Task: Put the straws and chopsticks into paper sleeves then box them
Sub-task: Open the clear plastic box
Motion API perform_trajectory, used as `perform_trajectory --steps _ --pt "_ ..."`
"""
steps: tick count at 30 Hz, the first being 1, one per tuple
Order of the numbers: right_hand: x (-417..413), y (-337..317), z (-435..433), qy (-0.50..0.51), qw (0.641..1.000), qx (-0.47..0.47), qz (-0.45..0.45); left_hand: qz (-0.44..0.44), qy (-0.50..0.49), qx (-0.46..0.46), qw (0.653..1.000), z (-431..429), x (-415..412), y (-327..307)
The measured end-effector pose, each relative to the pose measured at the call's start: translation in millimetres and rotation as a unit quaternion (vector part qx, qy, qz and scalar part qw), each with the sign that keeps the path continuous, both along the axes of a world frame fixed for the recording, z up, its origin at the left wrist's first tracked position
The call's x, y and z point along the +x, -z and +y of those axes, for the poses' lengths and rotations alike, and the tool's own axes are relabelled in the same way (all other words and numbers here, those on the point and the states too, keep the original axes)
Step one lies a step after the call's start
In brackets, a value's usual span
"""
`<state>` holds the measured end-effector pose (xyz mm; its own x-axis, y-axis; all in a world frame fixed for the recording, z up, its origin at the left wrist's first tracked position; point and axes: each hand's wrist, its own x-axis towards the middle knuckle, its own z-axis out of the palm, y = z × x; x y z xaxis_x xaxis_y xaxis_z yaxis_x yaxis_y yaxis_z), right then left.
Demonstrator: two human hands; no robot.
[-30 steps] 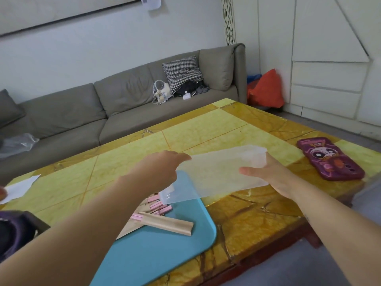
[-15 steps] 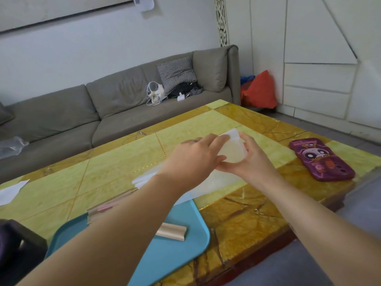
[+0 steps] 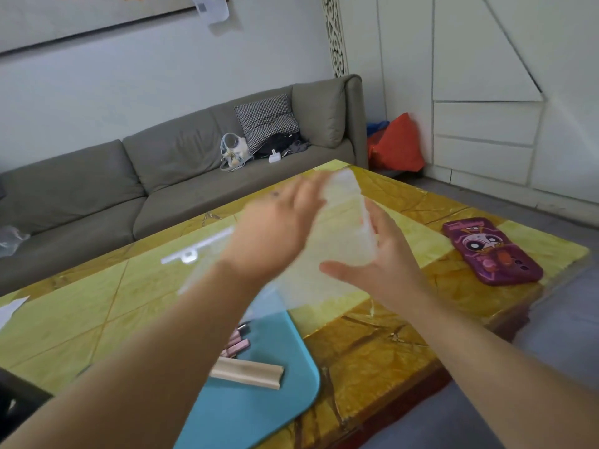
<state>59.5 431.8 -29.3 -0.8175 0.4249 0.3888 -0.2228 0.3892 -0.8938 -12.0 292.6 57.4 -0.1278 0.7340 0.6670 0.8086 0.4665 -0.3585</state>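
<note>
Above the table I hold a translucent plastic zip bag [image 3: 337, 251] between both hands. My left hand [image 3: 278, 234], blurred by motion, grips the bag's upper far end. The bag's right side rests in my right hand [image 3: 379, 267], thumb in front. The white zip strip [image 3: 194, 251] trails off to the left. Below my left forearm, a blue tray [image 3: 259, 409] carries a tan paper-sleeved pair of chopsticks [image 3: 249, 372] and several pink-tipped sticks [image 3: 236, 345], partly hidden by my arm.
A phone in a purple cartoon case [image 3: 489, 251] lies on the yellow marble table [image 3: 372, 358] at right. White paper [image 3: 9, 309] sits at the left edge, a dark object [image 3: 16, 406] at lower left. A grey sofa [image 3: 162, 176] stands behind the table.
The bag went from held flat between spread hands to gathered and lifted. My left hand has risen to the bag's far end, and the zip edge now hangs out to the left.
</note>
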Motion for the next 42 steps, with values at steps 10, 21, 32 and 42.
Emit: perform_trajectory --steps 10,21,32,42 --pt "5 7 15 0.02 0.998 0.032 0.046 -0.08 -0.13 0.182 0.971 -11 -27 -29" --pt "21 8 32 0.013 0.994 0.08 0.074 -0.383 -0.226 -0.004 0.896 -10 -71 16" --pt "14 30 71 0.059 0.997 0.049 0.02 -0.495 -0.171 -0.107 0.845 37 -63 58" --pt "20 48 106 0.035 0.981 0.078 -0.173 -0.444 -0.206 -0.179 0.854 62 -49 91"
